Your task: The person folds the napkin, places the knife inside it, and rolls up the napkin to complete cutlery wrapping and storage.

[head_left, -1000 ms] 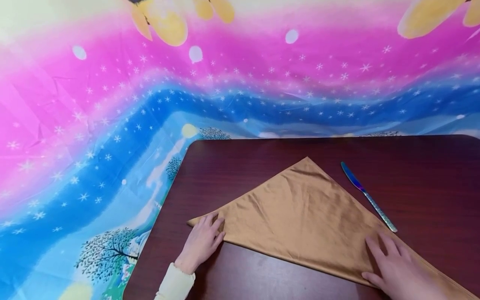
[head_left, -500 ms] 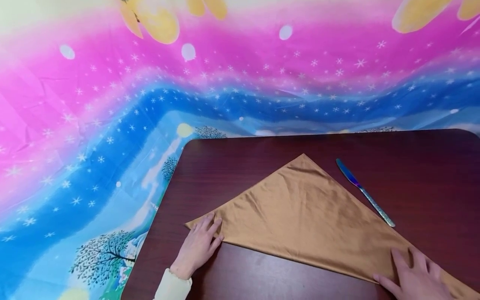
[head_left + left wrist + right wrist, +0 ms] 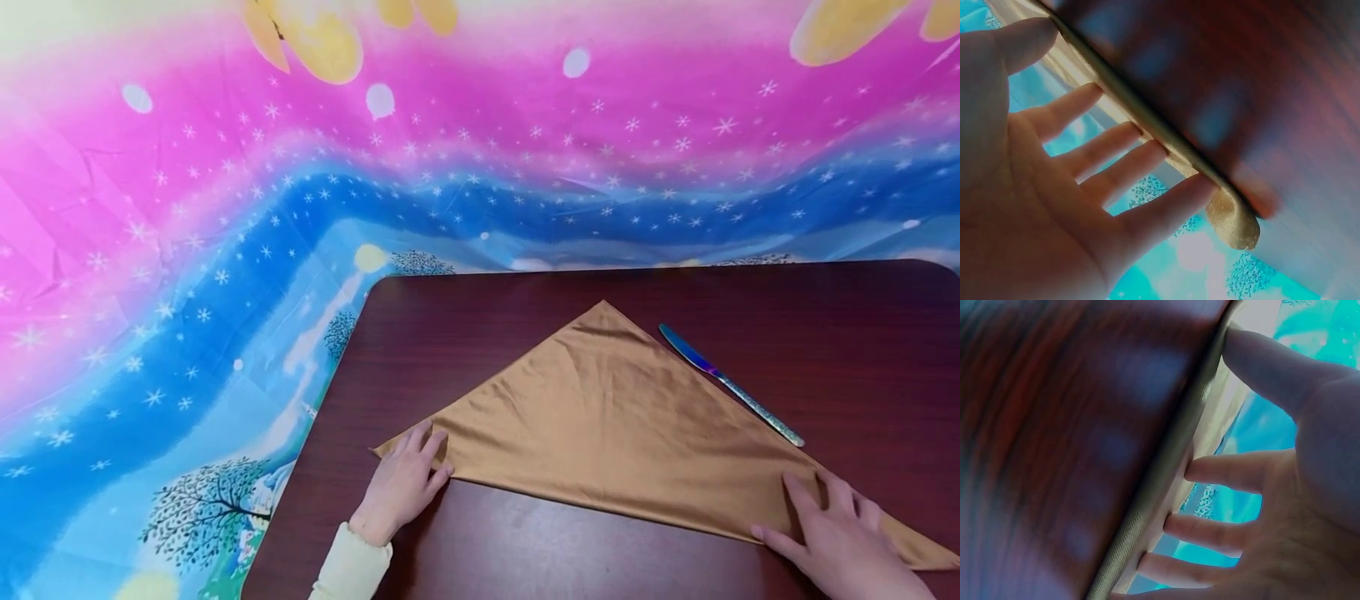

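A golden-brown satin napkin (image 3: 592, 417), folded into a triangle, lies with its point towards the far side of the table. On its left corner rest the spread fingertips of my left hand (image 3: 401, 486); in the left wrist view the fingers (image 3: 1116, 169) lie straight along the folded edge, thumb apart. Near the right corner my right hand (image 3: 843, 533) presses the cloth with spread fingertips, its thumb at the near fold. The right wrist view shows the fingers (image 3: 1210, 534) nearly straight against that edge. A table knife (image 3: 731, 385) with a blue-purple blade lies along the napkin's right side, seemingly touching it.
The dark red-brown wooden table (image 3: 555, 533) has rounded far corners. Behind it and to its left hangs a pink and blue printed cloth (image 3: 480, 125) with snowflakes and trees.
My right hand has slid rightward along the napkin, and the right part of the cloth has shifted away from me. The knife has turned slightly. My left hand has stayed at its corner.
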Demonstrator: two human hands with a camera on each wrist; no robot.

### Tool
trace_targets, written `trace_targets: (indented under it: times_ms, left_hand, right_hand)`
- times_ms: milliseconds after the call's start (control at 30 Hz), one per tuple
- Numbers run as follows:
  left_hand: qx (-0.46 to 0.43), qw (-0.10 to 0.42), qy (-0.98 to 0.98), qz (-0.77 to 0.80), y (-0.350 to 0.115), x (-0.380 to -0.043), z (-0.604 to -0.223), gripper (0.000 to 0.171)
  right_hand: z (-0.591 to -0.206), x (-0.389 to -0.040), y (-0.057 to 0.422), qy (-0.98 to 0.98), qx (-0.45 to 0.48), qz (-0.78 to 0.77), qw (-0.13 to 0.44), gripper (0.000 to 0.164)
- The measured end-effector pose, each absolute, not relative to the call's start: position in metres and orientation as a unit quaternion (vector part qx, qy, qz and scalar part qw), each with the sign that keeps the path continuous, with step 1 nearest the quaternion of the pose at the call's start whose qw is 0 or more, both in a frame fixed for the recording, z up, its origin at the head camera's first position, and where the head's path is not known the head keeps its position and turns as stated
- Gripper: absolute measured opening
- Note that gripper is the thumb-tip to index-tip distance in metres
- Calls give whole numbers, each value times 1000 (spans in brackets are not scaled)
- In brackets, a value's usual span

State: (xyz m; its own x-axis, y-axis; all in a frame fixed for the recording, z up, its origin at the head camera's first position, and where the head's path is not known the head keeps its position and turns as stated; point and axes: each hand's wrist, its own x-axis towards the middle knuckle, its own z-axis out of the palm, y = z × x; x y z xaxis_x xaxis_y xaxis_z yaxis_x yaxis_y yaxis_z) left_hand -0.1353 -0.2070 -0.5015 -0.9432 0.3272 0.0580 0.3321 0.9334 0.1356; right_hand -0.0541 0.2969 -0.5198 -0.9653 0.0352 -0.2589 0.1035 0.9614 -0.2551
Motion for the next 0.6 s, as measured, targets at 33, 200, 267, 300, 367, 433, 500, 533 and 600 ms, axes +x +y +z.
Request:
trace_targets:
  times_ms: [33,200,267,300,367,433,500,533,600]
  left_hand:
    - [-165,14,-984,-71,-207,-135,-502,42]
    - [-159,-3,-985,-74,-209,-134,-503,45]
    - [-159,-9,-984,-78,-210,-133,-503,47]
    - [-159,-12,-984,-80,-211,-134,-503,49]
    - [-159,-21,-984,-83,-212,-135,-502,52]
    - [-156,-30,-984,-85,-214,-136,-502,55]
    - [-153,-37,-983,-90,-215,-137,-502,55]
    - [-152,-38,-983,-93,-217,-138,-501,53]
    - [-156,-32,-982,-98,-219,-138,-501,47]
  right_hand:
    - [-520,-54,297,982,35,-132,128,95]
    - [-525,-55,300,982,38,-127,134,98]
    - [-526,-56,301,982,38,-126,135,99]
    - [-527,-56,301,982,38,-126,137,100]
    - [-528,-56,302,982,38,-126,139,100]
    - [-529,-56,303,981,39,-127,141,101]
    - [-529,-56,303,980,43,-128,146,102]
    - [-529,-56,303,980,43,-130,146,102]
    - [-529,-56,303,979,45,-130,148,103]
